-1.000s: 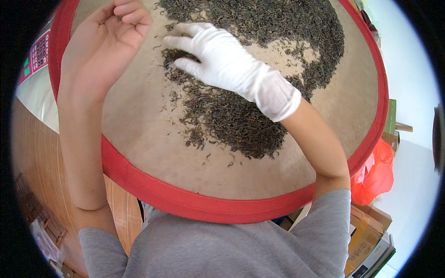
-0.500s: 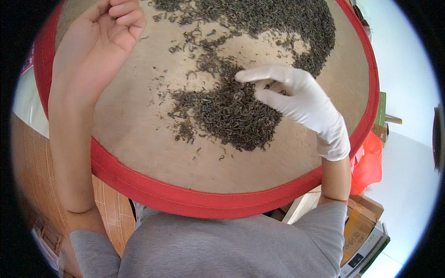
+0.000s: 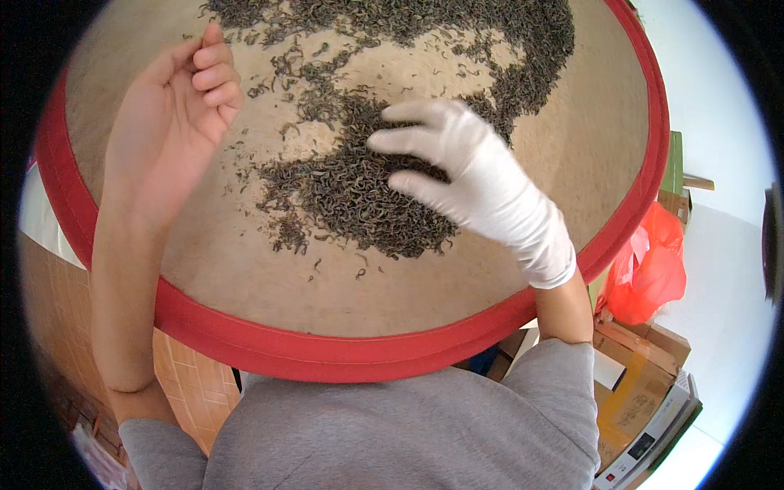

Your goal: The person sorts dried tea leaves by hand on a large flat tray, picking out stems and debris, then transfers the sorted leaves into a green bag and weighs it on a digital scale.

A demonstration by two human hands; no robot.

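Dark, twisted dried tea leaves (image 3: 359, 204) lie in a heap on a large round tray (image 3: 245, 282) with a beige surface and a red fabric rim. Over the heap's right side is my right hand (image 3: 465, 163), in a white glove, its fingers spread apart and slightly blurred. Whether its fingertips touch the leaves I cannot tell. My left hand (image 3: 184, 106) is bare and raised above the tray's left part, palm turned up. Its fingers curl in and the thumb presses toward the index finger. Anything pinched there is too small to make out.
A wide band of more tea leaves (image 3: 523, 49) curves along the far and right part of the tray. Right of the rim are a red plastic bag (image 3: 649, 269), cardboard boxes (image 3: 633, 392) and a white wall (image 3: 727, 261). Wooden-look flooring (image 3: 192, 380) shows at lower left.
My right hand has shifted left over the heap, and its fingers have spread from a loose curl. The left hand stays raised and curled. The whole view has shifted slightly.
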